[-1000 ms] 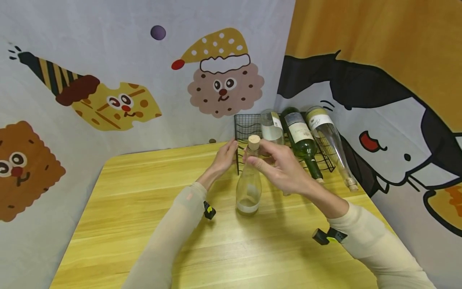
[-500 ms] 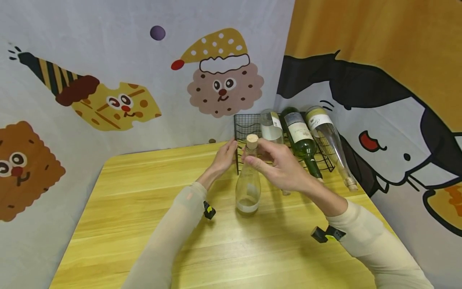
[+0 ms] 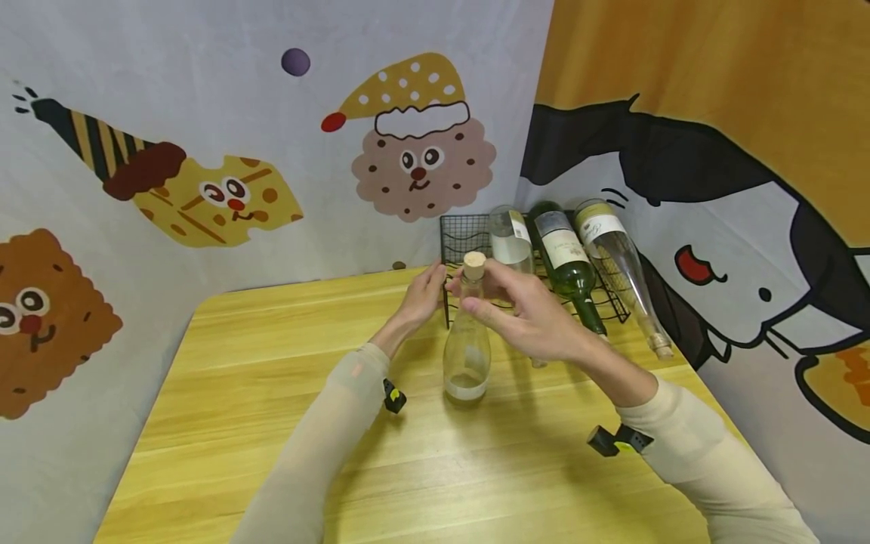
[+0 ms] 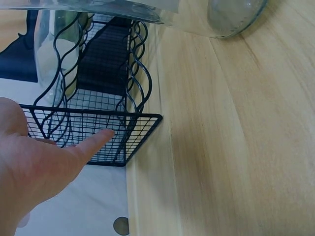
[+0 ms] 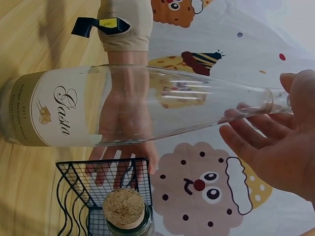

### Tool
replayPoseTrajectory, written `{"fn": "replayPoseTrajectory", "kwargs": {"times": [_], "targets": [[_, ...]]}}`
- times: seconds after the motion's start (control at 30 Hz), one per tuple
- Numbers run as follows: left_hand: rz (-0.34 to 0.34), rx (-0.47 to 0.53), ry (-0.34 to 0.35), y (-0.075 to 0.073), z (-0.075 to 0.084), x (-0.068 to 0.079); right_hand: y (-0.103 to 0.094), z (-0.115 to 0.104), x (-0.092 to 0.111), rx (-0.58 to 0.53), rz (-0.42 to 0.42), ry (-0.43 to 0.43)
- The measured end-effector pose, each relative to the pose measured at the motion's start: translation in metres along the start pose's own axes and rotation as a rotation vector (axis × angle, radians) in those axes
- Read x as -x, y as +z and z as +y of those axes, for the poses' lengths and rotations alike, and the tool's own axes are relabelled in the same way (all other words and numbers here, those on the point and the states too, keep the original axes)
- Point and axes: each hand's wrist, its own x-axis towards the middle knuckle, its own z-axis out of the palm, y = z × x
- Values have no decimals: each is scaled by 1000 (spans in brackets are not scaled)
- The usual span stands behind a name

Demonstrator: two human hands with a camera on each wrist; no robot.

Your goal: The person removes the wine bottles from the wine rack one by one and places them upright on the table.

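Note:
A clear glass bottle (image 3: 467,355) with a cork (image 3: 474,264) stands upright on the wooden table (image 3: 272,393). My right hand (image 3: 491,299) is curled round its neck, thumb in front and fingers behind. In the right wrist view the bottle (image 5: 147,105) shows a white label, and my thumb and fingers (image 5: 251,140) lie about the neck. My left hand (image 3: 426,292) rests with straight fingers against the left end of a black wire rack (image 3: 462,236). One finger (image 4: 93,144) touches the rack's mesh (image 4: 115,140).
In the rack lie three bottles: a clear one (image 3: 513,240), a green one (image 3: 569,264) and another clear one (image 3: 617,261). A corked bottle top (image 5: 123,209) shows by the rack. Cartoon-printed cloth walls close the table's back and right sides.
The bottle's top and my right hand have shifted slightly left and down. The bottle's base and my left hand have stayed in place.

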Motion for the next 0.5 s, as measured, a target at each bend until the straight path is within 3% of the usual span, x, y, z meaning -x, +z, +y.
{"fn": "replayPoseTrajectory", "kwargs": {"times": [0.27, 0.5], "targets": [[-14, -1, -9, 0, 1, 0, -2, -1, 3, 60, -2, 60], [-19, -9, -11, 0, 1, 1, -4, 0, 5, 59, -32, 25]]}}
